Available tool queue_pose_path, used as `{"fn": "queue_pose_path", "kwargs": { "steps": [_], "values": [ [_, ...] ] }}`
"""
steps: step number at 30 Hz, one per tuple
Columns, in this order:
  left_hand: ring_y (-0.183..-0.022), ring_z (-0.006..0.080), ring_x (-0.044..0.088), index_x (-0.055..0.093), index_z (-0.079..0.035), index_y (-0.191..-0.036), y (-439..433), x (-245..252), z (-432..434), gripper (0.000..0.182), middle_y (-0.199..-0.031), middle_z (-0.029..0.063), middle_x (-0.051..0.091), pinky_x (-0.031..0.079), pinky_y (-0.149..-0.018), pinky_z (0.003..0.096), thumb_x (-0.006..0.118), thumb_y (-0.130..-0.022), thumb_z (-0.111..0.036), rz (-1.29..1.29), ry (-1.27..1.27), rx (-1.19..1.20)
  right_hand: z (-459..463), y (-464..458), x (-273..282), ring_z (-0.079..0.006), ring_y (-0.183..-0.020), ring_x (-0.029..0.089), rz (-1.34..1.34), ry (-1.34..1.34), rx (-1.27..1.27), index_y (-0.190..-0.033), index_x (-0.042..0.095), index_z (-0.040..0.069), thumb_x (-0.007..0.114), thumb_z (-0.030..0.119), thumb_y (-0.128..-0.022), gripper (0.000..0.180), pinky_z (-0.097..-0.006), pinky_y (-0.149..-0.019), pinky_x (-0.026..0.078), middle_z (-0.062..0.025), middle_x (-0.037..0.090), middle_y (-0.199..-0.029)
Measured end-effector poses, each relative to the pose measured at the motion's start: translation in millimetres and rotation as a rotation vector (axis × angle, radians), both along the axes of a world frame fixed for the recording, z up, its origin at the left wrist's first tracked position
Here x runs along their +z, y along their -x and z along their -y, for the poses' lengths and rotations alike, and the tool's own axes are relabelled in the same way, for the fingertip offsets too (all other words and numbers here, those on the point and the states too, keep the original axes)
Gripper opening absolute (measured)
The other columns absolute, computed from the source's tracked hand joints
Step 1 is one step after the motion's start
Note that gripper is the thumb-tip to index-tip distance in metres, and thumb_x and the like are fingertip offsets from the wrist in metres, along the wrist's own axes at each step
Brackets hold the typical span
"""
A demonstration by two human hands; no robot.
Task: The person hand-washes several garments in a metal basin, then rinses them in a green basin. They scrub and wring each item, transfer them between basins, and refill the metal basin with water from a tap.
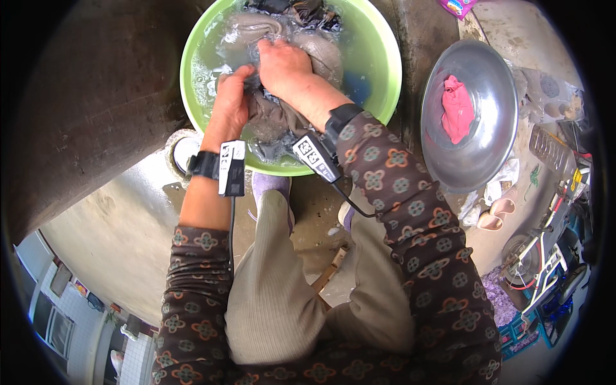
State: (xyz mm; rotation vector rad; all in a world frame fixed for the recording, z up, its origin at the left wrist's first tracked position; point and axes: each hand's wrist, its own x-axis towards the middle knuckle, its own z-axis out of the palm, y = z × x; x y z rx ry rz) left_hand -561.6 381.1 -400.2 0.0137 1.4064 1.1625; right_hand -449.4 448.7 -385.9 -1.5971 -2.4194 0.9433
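A light green plastic basin (391, 62) holds cloudy, sudsy water and wet clothes. In its middle, my right hand (285, 65) is closed into the wet brown garment (269, 118), its fingertips hidden by cloth and water. My left hand (232, 94) grips the same dark cloth from the left, thumb on top and the other fingers mostly out of sight. A grey-beige garment (320, 53) lies bunched just beyond and to the right of my right hand. Black patterned cloth (303, 10) floats at the far side of the basin.
To the right sits a metal basin (495, 115) with a pink cloth (457, 109) inside. Pale slippers (495, 215), a clear plastic container (552, 147) and a wheeled metal frame (544, 264) lie farther right. A dark, broad surface (96, 82) borders the left. Cables hang from both wrist devices.
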Motion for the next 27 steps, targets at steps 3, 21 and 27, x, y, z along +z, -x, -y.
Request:
{"fn": "queue_pose_path", "kwargs": {
  "steps": [3, 21, 27],
  "values": [
    [-0.102, 0.0225, 0.059, 0.053, -0.002, -0.121, -3.8, 20.7, 2.8, 0.038, -0.114, 0.0122, 0.061, 0.047, -0.09, 0.0373, 0.06, -0.092, -0.026, 0.085, -0.133, 0.121, 2.6, -0.7, 19.7, -0.0312, -0.08, 0.068, -0.261, 0.081, -0.149, -0.1, 0.067, 0.009, 0.059, 0.034, -0.089, 0.028, -0.0431, -0.074, 0.055, -0.0143, 0.069, -0.088],
    [-0.095, 0.0191, 0.058, 0.056, -0.007, -0.111, -14.7, 54.4, -2.4, 0.03, -0.106, 0.0088, 0.059, 0.051, -0.08, 0.0313, 0.045, -0.1, -0.033, 0.294, -0.494, 0.031, 31.1, 8.3, 74.3, -0.0315, -0.068, 0.066, -0.635, -0.128, -0.137, -0.079, 0.062, 0.007, 0.064, 0.033, -0.084, 0.026, -0.0427, -0.062, 0.052, -0.0117, 0.065, -0.073],
    [-0.067, 0.0095, 0.059, 0.062, -0.012, -0.099, -28.3, 59.9, -5.9, 0.022, -0.081, -0.0013, 0.065, 0.045, -0.054, 0.0281, 0.057, -0.095, -0.033, -0.413, -0.023, 0.145, -10.1, -5.2, 19.5, -0.0376, -0.071, 0.065, -0.549, -0.116, -0.392, -0.075, 0.066, 0.008, 0.063, 0.038, -0.085, 0.032, -0.0464, -0.065, 0.052, -0.0168, 0.066, -0.071]
  ]
}}
